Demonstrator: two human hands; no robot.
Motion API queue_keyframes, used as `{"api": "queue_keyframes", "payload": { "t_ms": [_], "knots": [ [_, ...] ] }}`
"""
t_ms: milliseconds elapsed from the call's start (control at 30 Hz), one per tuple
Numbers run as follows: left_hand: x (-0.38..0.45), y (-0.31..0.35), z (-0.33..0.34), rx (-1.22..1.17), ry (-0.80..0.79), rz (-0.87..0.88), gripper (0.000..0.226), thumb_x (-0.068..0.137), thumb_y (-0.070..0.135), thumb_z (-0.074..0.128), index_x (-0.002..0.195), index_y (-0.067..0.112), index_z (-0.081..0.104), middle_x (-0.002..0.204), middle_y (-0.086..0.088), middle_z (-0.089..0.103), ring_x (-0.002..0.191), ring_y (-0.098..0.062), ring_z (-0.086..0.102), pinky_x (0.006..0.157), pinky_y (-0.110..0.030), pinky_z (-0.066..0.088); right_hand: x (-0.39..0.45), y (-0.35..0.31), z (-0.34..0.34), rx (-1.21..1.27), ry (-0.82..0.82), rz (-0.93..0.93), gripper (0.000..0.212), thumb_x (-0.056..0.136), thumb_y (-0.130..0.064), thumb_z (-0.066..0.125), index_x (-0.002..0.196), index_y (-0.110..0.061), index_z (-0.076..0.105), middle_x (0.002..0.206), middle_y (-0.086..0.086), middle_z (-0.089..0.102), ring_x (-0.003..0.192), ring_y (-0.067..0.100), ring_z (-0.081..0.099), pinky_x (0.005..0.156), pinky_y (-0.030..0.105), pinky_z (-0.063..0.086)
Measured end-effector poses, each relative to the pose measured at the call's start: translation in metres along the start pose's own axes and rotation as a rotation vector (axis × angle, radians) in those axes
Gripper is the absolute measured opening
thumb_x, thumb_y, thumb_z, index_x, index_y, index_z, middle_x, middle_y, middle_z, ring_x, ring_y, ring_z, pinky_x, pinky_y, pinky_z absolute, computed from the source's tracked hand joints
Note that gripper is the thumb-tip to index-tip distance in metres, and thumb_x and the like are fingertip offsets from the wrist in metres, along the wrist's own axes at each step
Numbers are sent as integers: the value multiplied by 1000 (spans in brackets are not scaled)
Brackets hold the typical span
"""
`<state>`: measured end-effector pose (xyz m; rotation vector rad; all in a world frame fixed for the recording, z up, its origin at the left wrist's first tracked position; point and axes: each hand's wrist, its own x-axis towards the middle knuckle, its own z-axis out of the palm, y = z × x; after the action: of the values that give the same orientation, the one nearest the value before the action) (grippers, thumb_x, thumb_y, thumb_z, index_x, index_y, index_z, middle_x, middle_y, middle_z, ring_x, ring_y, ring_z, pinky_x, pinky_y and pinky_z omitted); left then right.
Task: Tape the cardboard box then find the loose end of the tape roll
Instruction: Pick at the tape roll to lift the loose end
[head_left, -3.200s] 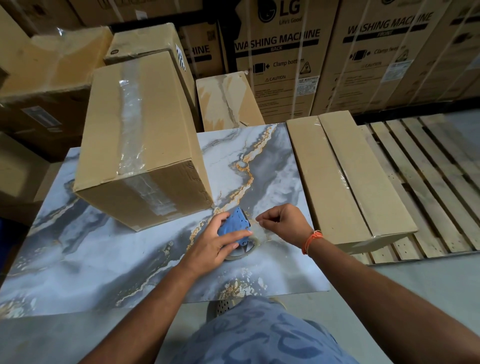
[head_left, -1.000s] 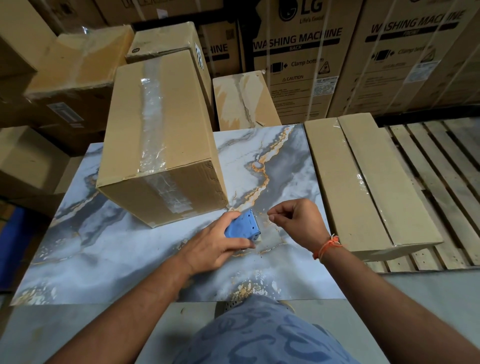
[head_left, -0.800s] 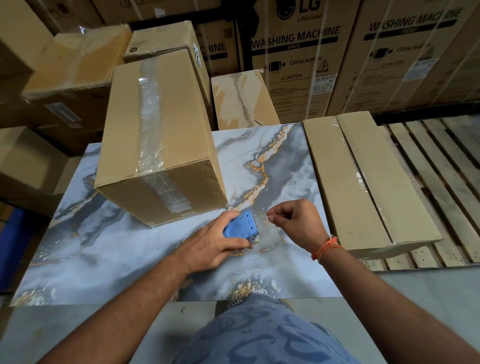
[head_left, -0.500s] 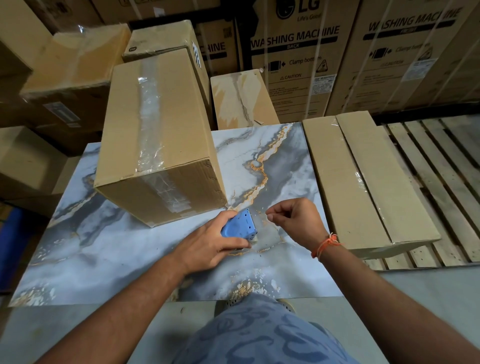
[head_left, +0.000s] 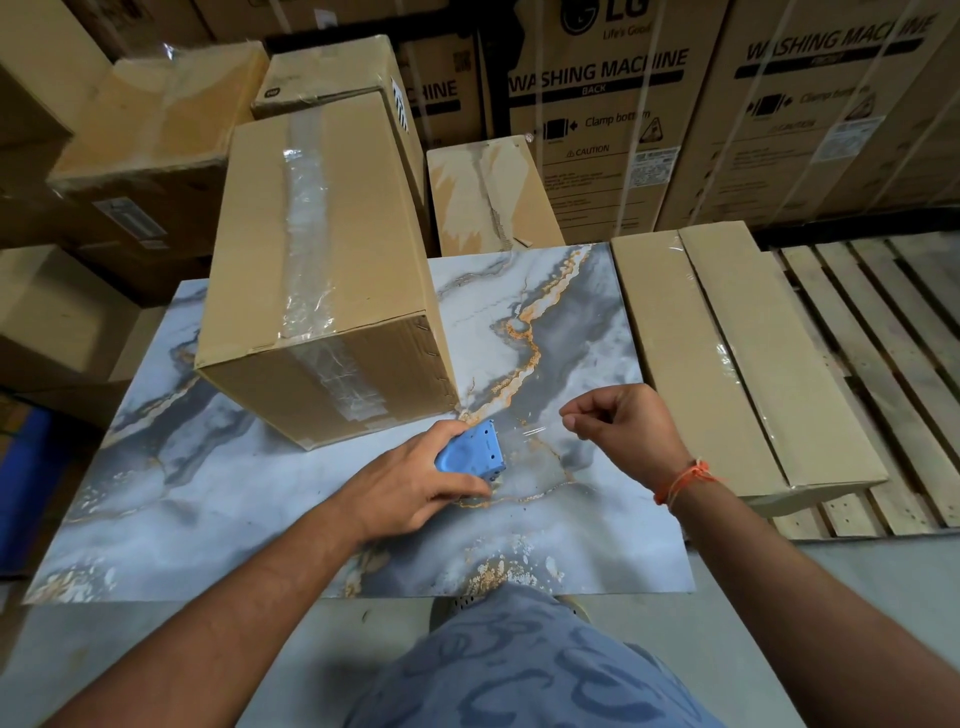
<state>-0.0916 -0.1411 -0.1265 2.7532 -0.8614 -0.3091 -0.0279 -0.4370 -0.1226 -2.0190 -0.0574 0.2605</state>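
Note:
A brown cardboard box (head_left: 332, 249) stands on the marble-patterned table (head_left: 208, 483), with clear tape running along its top seam and down its near face. Just in front of its near right corner, my left hand (head_left: 410, 488) grips a blue tape dispenser (head_left: 470, 457) that holds a clear tape roll, mostly hidden under the hand. My right hand (head_left: 623, 431) is to the right of the dispenser, thumb and forefinger pinched on the loose end of the clear tape (head_left: 535, 430). A short, faintly glinting strip stretches between dispenser and fingers.
A long flat carton (head_left: 727, 353) lies on a wooden pallet (head_left: 893, 364) right of the table. Stacked cartons, some printed "washing machine" (head_left: 597, 104), wall in the back and left. A smaller box (head_left: 488, 192) stands behind the table. My patterned blue clothing fills the bottom.
My right hand has moved away to the right from the dispenser, drawing a short length of clear tape out. My left hand keeps the dispenser in place on the table.

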Motion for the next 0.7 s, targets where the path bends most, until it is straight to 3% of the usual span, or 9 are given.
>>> {"api": "queue_keyframes", "payload": {
  "t_ms": [300, 533, 700],
  "knots": [
    [6, -1, -6, 11, -63, -17, 35, 98, 36, 62, 125, 58, 58, 152, -5, 33, 120, -28, 56, 88, -37, 55, -3, 5, -5, -28, 4, 2, 7, 84, -7, 77, 87, -12, 80, 71, -3, 75, 56, -6, 64, 58, 6, 48],
    [-13, -18, -9, 98, -216, -70, 38, 96, 34, 63, 124, 59, 60, 153, -4, 35, 115, -26, 58, 79, -26, 42, 5, 8, -45, -22, 68, -24, 8, 84, -3, 75, 91, -5, 80, 81, 7, 77, 55, -8, 62, 61, 5, 49],
    [-8, -13, -12, 142, -269, -74, 35, 99, 36, 58, 125, 60, 58, 155, -2, 32, 119, -24, 55, 80, -29, 42, 3, 16, -46, -128, 42, -39, 10, 87, -9, 74, 94, -12, 80, 90, 1, 78, 79, 8, 71, 71, 8, 52]
  ]
}}
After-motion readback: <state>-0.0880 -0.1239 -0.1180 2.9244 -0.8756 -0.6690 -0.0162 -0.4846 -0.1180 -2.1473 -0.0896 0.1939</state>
